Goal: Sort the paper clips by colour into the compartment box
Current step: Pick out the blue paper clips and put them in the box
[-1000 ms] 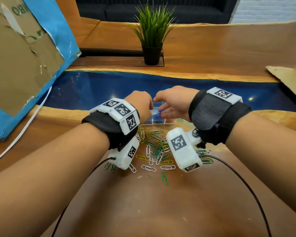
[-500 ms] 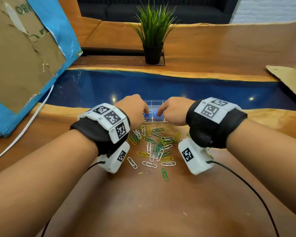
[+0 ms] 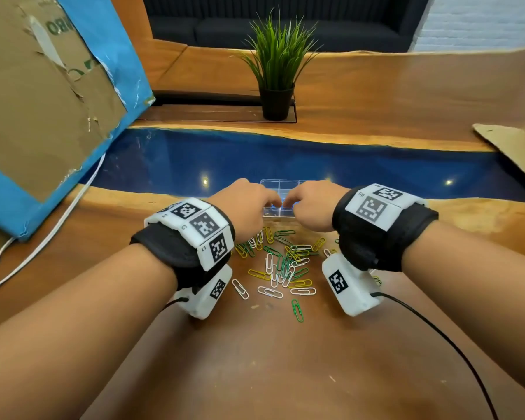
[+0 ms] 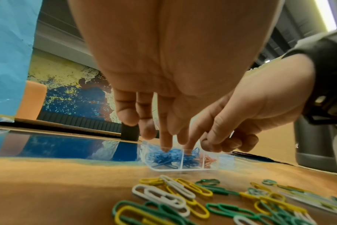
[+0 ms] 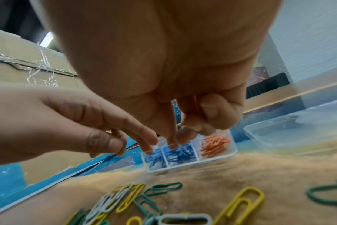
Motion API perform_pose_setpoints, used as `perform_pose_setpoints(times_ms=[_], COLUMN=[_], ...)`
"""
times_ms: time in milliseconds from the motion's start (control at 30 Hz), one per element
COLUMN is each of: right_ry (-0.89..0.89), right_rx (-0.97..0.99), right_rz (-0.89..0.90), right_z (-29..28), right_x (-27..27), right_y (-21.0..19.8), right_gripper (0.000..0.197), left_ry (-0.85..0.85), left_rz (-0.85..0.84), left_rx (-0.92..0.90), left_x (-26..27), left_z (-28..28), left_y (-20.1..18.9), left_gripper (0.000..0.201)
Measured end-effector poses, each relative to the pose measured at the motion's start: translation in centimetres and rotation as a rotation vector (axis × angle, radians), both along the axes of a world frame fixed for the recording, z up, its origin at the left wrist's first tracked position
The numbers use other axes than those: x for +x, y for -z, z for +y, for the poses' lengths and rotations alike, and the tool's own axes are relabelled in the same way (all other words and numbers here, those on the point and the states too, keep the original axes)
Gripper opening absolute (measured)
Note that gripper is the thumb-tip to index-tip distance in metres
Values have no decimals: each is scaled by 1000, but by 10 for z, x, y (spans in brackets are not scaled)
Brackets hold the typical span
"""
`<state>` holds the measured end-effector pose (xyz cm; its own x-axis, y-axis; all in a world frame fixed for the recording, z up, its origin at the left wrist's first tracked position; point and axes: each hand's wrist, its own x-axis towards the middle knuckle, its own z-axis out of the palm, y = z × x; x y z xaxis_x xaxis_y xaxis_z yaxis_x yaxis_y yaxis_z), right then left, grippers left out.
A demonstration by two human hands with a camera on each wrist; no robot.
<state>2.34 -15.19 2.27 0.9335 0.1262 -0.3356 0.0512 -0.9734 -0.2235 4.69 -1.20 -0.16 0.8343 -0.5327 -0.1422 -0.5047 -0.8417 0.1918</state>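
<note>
1. Table (image 3: 285, 374) of wood with a blue resin strip fills the view; a torn cardboard sheet (image 3: 43, 101) leans at ten o'clock, a potted plant (image 3: 276, 71) stands at twelve, well apart from the work.
2. Compartment box (image 3: 281, 184), clear plastic, sits on the near edge of the blue strip, at twelve o'clock from the loose heap. Its near row holds blue clips (image 4: 164, 156) in two cells and orange clips (image 5: 214, 143) in the cell at three o'clock.
3. Left hand (image 3: 249, 207) and right hand (image 3: 311, 207) meet over the blue cells, fingers reaching down to the blue clips. Whether either pinches a clip, I cannot tell.
4. Loose paper clips (image 3: 285, 265), green, yellow and white, lie at six o'clock from the box.
5. Blue looks nearly settled, I judge; next comes a pinch at one heap colour and an empty cell behind.
6. Room is open toward six o'clock; the thin box walls could catch a fingertip.
</note>
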Motion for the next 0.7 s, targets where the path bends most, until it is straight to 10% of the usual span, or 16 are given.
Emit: perform_pose_setpoints(times_ms=[700], right_ry=[-41], right_rx=[49], right_rz=[-102], right_z=[-12], right_x=[-10], right_y=[3], right_gripper=[25], left_ry=[-60], left_rz=[3], left_rx=[7], left_x=[-11], left_z=[16], left_y=[-11], left_gripper=[16])
